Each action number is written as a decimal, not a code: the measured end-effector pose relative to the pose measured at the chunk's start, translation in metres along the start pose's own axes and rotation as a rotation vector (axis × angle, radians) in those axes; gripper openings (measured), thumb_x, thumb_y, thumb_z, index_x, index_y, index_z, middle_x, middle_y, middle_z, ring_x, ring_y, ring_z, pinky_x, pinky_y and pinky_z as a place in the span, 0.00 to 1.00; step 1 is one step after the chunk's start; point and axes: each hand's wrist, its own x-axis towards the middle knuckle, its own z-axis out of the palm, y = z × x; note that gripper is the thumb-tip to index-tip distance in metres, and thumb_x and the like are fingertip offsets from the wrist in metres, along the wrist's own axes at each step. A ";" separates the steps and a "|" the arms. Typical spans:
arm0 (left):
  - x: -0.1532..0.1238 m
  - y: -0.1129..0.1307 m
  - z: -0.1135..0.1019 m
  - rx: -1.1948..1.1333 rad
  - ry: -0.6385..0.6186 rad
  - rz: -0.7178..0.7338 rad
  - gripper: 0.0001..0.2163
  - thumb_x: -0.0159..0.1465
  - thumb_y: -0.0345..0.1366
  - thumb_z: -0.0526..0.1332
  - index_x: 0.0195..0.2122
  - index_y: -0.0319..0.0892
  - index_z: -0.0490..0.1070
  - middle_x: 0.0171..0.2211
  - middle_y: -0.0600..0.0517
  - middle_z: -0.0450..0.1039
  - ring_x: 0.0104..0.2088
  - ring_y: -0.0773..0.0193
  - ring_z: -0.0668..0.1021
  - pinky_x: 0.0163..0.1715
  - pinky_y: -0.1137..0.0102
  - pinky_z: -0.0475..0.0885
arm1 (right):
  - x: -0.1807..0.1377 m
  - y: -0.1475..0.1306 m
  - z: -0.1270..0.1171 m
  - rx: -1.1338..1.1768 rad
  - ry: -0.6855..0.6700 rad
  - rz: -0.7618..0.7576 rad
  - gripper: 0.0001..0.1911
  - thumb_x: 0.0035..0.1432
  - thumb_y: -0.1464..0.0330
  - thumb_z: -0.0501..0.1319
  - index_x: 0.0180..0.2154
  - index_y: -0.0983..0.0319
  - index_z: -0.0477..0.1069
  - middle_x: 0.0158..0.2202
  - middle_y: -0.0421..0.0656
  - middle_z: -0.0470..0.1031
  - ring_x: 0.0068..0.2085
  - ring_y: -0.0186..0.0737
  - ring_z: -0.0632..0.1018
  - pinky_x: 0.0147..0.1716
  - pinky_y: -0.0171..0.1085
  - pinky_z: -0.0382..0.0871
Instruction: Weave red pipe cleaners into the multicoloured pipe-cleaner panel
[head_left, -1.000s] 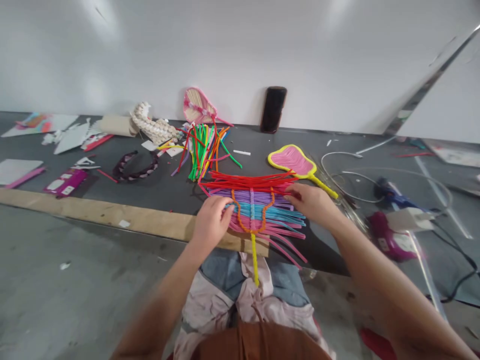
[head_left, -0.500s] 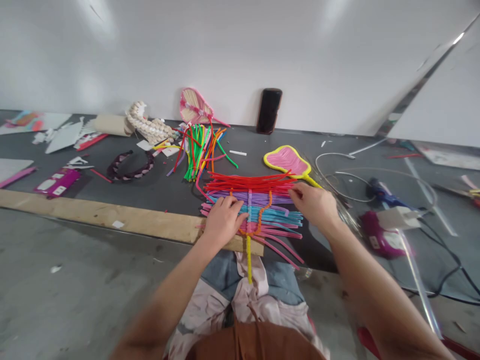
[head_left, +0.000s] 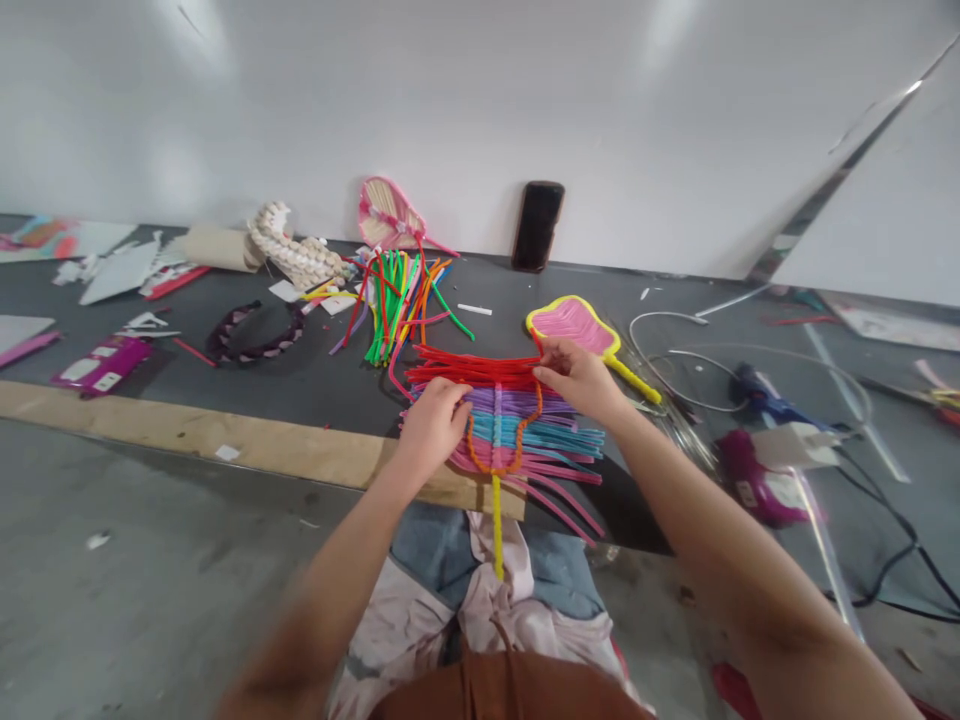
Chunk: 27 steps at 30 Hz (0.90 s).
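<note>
- Striped pipe-cleaner piece (head_left: 517,435): at the tabletop's (head_left: 337,395) near edge, its yellow stem (head_left: 498,530) reaching past that edge.
- Left hand (head_left: 433,430): fingers curled, thumb near fingertips, over the piece's left side; cannot tell whether it grips.
- Right hand (head_left: 576,375): thumb and fingertips almost together at the red strands (head_left: 472,372); its hold is unclear.
- Phone (head_left: 538,226): propped at the tabletop's far edge.

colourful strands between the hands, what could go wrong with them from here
The yellow stem sticks out past the edge of the table, so a bump from the lap might shift the whole piece. The pink strands fan out unevenly and could slip or snag. The red strands lie close to the mixed bundle, so they might tangle.
</note>
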 end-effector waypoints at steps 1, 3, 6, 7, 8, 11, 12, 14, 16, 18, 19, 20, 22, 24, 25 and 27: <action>-0.001 -0.002 -0.002 0.016 0.031 -0.009 0.08 0.65 0.30 0.58 0.43 0.41 0.75 0.40 0.46 0.76 0.40 0.60 0.79 0.43 0.67 0.74 | 0.002 0.005 0.000 -0.050 -0.003 0.008 0.20 0.48 0.65 0.63 0.44 0.62 0.69 0.30 0.37 0.73 0.29 0.35 0.74 0.33 0.38 0.70; -0.003 -0.007 -0.008 0.052 0.110 -0.047 0.08 0.65 0.30 0.58 0.43 0.41 0.74 0.40 0.46 0.76 0.41 0.59 0.79 0.44 0.66 0.73 | 0.003 0.013 -0.002 -0.098 -0.002 0.023 0.20 0.48 0.65 0.63 0.45 0.62 0.69 0.30 0.37 0.72 0.29 0.35 0.73 0.32 0.38 0.70; -0.004 -0.017 -0.020 0.116 0.232 -0.151 0.12 0.64 0.31 0.60 0.49 0.39 0.70 0.39 0.46 0.75 0.41 0.57 0.78 0.44 0.64 0.73 | 0.001 0.020 -0.004 -0.046 -0.021 0.076 0.19 0.48 0.64 0.63 0.44 0.61 0.68 0.28 0.36 0.72 0.28 0.35 0.74 0.30 0.37 0.71; -0.003 -0.021 -0.023 0.143 0.250 -0.185 0.14 0.63 0.32 0.61 0.51 0.39 0.69 0.38 0.46 0.75 0.41 0.56 0.78 0.44 0.63 0.73 | 0.000 0.020 -0.004 -0.012 -0.037 0.106 0.19 0.49 0.63 0.63 0.43 0.61 0.67 0.28 0.36 0.73 0.28 0.36 0.75 0.30 0.38 0.72; -0.002 -0.025 -0.026 0.173 0.251 -0.208 0.15 0.63 0.33 0.61 0.52 0.39 0.69 0.38 0.46 0.74 0.41 0.55 0.78 0.43 0.63 0.73 | 0.000 0.020 -0.005 0.021 -0.056 0.136 0.18 0.49 0.63 0.64 0.42 0.60 0.67 0.27 0.37 0.73 0.28 0.36 0.75 0.31 0.38 0.72; 0.002 -0.033 -0.033 0.248 0.194 -0.206 0.10 0.64 0.34 0.60 0.45 0.41 0.73 0.39 0.45 0.74 0.42 0.54 0.77 0.43 0.63 0.72 | -0.003 0.016 -0.006 0.056 -0.125 0.169 0.15 0.49 0.63 0.64 0.39 0.60 0.68 0.27 0.38 0.74 0.28 0.36 0.76 0.31 0.38 0.73; 0.003 -0.035 -0.035 0.261 0.172 -0.189 0.07 0.64 0.34 0.59 0.42 0.42 0.74 0.39 0.46 0.74 0.42 0.54 0.77 0.43 0.63 0.72 | -0.003 0.015 -0.006 0.040 -0.140 0.160 0.15 0.49 0.63 0.64 0.39 0.61 0.69 0.27 0.39 0.74 0.28 0.36 0.76 0.31 0.38 0.73; 0.006 -0.038 -0.038 0.279 0.134 -0.146 0.06 0.65 0.34 0.59 0.38 0.43 0.75 0.37 0.47 0.74 0.41 0.55 0.76 0.44 0.64 0.71 | -0.003 0.012 -0.008 -0.008 -0.164 0.137 0.15 0.48 0.65 0.64 0.39 0.61 0.71 0.28 0.39 0.75 0.30 0.37 0.77 0.31 0.37 0.72; 0.008 -0.039 -0.042 0.307 0.117 -0.108 0.05 0.65 0.34 0.59 0.36 0.43 0.75 0.38 0.47 0.74 0.42 0.54 0.76 0.45 0.63 0.71 | -0.002 0.010 -0.010 -0.045 -0.195 0.127 0.14 0.48 0.67 0.63 0.40 0.62 0.71 0.30 0.40 0.77 0.32 0.38 0.77 0.33 0.37 0.73; 0.009 -0.039 -0.047 0.322 0.112 -0.073 0.05 0.65 0.35 0.59 0.35 0.44 0.75 0.38 0.46 0.73 0.43 0.54 0.75 0.45 0.63 0.70 | 0.000 0.008 -0.012 -0.083 -0.246 0.126 0.13 0.48 0.68 0.63 0.39 0.62 0.72 0.31 0.41 0.78 0.32 0.38 0.78 0.34 0.38 0.73; 0.010 -0.038 -0.050 0.305 0.099 -0.055 0.06 0.65 0.35 0.59 0.35 0.44 0.75 0.38 0.47 0.74 0.43 0.55 0.75 0.45 0.64 0.70 | 0.002 0.006 -0.013 -0.107 -0.266 0.125 0.13 0.48 0.68 0.63 0.38 0.62 0.72 0.31 0.41 0.78 0.32 0.38 0.77 0.34 0.38 0.73; 0.011 -0.037 -0.053 0.270 0.082 -0.045 0.06 0.65 0.36 0.58 0.35 0.44 0.74 0.37 0.48 0.74 0.42 0.56 0.76 0.44 0.65 0.70 | 0.003 0.005 -0.014 -0.127 -0.274 0.122 0.12 0.48 0.68 0.63 0.38 0.61 0.73 0.31 0.41 0.78 0.31 0.37 0.77 0.33 0.38 0.73; 0.012 -0.034 -0.057 0.168 0.047 -0.063 0.06 0.66 0.36 0.57 0.35 0.45 0.73 0.33 0.51 0.76 0.37 0.60 0.77 0.39 0.68 0.70 | 0.006 0.002 -0.014 -0.133 -0.266 0.113 0.12 0.48 0.67 0.64 0.37 0.61 0.73 0.30 0.40 0.77 0.29 0.36 0.76 0.31 0.37 0.72; 0.012 -0.030 -0.057 0.071 0.055 -0.123 0.07 0.66 0.39 0.56 0.36 0.45 0.72 0.29 0.54 0.76 0.31 0.63 0.78 0.34 0.71 0.69 | 0.009 -0.001 -0.012 -0.066 -0.249 0.114 0.12 0.48 0.65 0.64 0.37 0.60 0.73 0.28 0.38 0.77 0.29 0.36 0.76 0.30 0.37 0.71; 0.012 -0.028 -0.056 0.021 0.074 -0.154 0.07 0.66 0.40 0.57 0.36 0.45 0.72 0.27 0.55 0.76 0.29 0.64 0.78 0.32 0.72 0.68 | 0.009 -0.002 -0.010 -0.013 -0.245 0.119 0.13 0.48 0.64 0.64 0.37 0.60 0.73 0.28 0.38 0.76 0.29 0.36 0.76 0.31 0.37 0.72; 0.013 -0.025 -0.049 -0.125 0.115 -0.190 0.08 0.66 0.42 0.57 0.36 0.45 0.71 0.28 0.55 0.77 0.30 0.65 0.80 0.32 0.73 0.70 | 0.009 -0.001 -0.005 0.078 -0.245 0.125 0.15 0.47 0.62 0.65 0.38 0.60 0.72 0.28 0.38 0.76 0.30 0.36 0.76 0.32 0.38 0.73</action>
